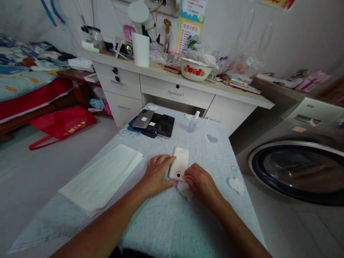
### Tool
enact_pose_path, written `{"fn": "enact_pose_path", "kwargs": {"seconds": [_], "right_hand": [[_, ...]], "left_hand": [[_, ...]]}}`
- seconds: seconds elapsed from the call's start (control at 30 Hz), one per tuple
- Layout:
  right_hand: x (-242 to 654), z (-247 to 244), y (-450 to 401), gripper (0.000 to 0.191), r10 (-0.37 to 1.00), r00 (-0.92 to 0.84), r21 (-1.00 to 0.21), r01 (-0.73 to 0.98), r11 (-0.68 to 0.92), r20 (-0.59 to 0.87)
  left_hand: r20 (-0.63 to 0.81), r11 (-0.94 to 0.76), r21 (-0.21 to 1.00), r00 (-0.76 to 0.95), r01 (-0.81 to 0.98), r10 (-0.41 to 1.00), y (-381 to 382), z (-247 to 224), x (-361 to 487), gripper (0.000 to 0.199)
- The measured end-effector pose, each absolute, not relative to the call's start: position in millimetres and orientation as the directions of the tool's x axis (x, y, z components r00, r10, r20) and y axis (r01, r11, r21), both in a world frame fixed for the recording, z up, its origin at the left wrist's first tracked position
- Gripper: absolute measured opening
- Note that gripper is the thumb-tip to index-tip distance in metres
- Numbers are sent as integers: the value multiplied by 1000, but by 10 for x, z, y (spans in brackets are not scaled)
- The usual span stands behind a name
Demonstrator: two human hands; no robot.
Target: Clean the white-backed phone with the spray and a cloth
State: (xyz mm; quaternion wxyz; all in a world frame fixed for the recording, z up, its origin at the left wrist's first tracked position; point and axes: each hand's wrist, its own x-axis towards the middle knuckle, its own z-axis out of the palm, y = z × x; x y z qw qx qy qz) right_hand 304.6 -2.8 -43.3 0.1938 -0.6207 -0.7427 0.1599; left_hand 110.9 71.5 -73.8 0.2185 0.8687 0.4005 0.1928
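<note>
While the left hand (157,175) lies half spread, palm down, with index finger and thumb at the left side of the white phone (180,163), the right hand (200,182) is closed, fingers curled, tips at the phone's near right corner. Cannot tell whether these tips pinch anything small. Phone: flat on the cloth-covered table (217,161), about midway between its left and right edges; dark round spot at the end nearest the person.

Along the table's left edge: paper (102,175), stacked, lying aslant. Toward the far edge, right of its middle: spray bottle (192,125), upright, clear, white top. Near the far left corner: a pile of phones (143,119), overlapping, some bearing white labels.

Off the left edge, on the floor: red bag (64,123). Off the right edge: washer (290,129), round door facing the table. Beyond the far edge: white desk (118,86) with drawers. On the desk, at its front edge: white cup (141,50) left of the middle, flowered bowl (196,70) to the right. Behind the cup: pink clock (128,33).
</note>
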Motion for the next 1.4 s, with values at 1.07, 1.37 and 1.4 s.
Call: {"fn": "enact_pose_path", "kwargs": {"seconds": [1.07, 1.37, 1.4], "right_hand": [[2789, -506, 57, 16, 955, -250, -424, 856, 296, 161], [2639, -533, 101, 17, 927, -301, -335, 869, 363, 224], [2638, -531, 98, 17, 925, -305, -324, 872, 367, 227]], "left_hand": [[88, -614, 575, 705, 541, 704, 806, -651, 1003, 69], [22, -620, 570, 744, 539, 667, 820, -533, 962, 75], [23, -621, 572, 747, 535, 664, 825, -530, 958, 75]]}}
